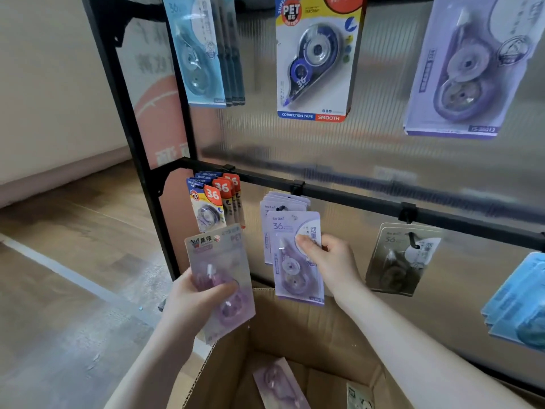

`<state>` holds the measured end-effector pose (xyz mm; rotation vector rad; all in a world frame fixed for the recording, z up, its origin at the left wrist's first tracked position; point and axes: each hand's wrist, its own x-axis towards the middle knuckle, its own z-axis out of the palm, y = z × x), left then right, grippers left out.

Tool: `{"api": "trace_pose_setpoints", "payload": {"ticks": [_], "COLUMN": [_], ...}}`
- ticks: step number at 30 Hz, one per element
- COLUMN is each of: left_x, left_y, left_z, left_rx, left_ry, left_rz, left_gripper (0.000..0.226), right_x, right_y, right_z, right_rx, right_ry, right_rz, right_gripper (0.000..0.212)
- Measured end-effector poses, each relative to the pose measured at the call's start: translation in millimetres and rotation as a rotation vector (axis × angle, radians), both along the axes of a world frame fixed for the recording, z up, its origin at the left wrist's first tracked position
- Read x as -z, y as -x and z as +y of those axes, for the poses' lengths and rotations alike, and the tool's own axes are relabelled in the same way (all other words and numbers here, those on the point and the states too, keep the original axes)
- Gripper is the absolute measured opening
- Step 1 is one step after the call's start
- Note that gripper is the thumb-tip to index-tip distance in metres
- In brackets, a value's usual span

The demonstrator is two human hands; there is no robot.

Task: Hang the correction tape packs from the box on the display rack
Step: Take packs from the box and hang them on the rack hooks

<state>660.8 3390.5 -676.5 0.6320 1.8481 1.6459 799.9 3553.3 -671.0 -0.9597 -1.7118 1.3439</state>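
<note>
Your left hand (198, 296) and right hand (328, 262) are both bare, with no gloves, rings or bracelets to be seen; your forearms are bare too, uncovered from the wrists down to the bottom edge of the view, so no sleeve or cuff shows; your fingernails are short and plain, without visible polish.

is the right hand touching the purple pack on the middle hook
Touching: the head view shows the right hand pinching the front purple pack, thumb on its face.
</note>
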Motion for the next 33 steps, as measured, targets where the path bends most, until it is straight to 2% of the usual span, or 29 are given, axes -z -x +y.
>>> {"api": "trace_pose_setpoints", "payload": {"ticks": [4,12,20,28,33], "left_x": [-1.4,3.4,6.4,5.1,2.4], "left_y": [8.4,21.8,14.8,12.1,11.6], "left_z": [0.2,1.8,11.5,13.2,13.8], "left_rx": [0.006,-0.020,-0.014,-0.007,-0.004], "left_ry": [-0.009,0.035,0.025,0.035,0.027], "left_rz": [0.011,0.017,0.030,0.087,0.063], "left_gripper": [0.042,0.041,0.027,0.025,0.026], "right_x": [-0.9,-1.3,1.2,3.2,1.4], "right_y": [19.7,41.1,49.2,43.6,43.4], "right_z": [-1.0,0.5,5.0,0.8,7.0], "right_rx": [0.004,0.060,0.104,0.181,0.207], "right_ry": [-0.043,-0.104,-0.108,-0.129,-0.161], "right_rz": [-0.006,0.039,0.050,0.120,0.011], "right_gripper": [0.025,0.015,0.021,0.028,0.033]}}
